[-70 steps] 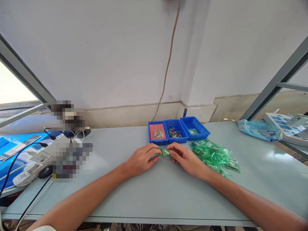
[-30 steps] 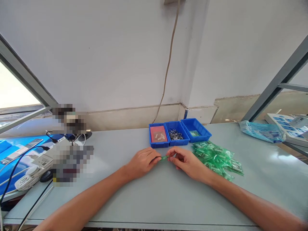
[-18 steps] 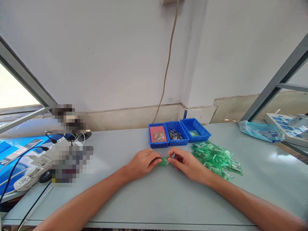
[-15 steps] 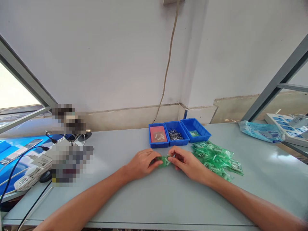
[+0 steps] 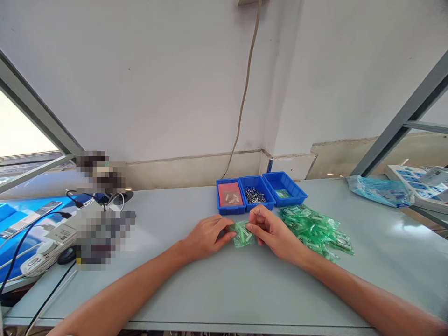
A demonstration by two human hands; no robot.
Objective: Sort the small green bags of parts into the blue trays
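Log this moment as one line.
Left hand: at green plastic bag; right hand: holding its right edge; behind: three blue bins; beside: green bag pile

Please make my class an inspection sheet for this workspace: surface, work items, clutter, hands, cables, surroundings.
Surface: grey table, glare on its right part.
Work items: small green bag; nearby, pile of green bags and three blue bins.
Clutter: power strip and pixelated objects at left; blue plastic at right.
Hands: right hand pinches the bag's right side; left hand touches its left, grip unclear.
Cables: black cable across the left corner; tan cable down the wall.
Surroundings: wall behind, metal bars both sides.
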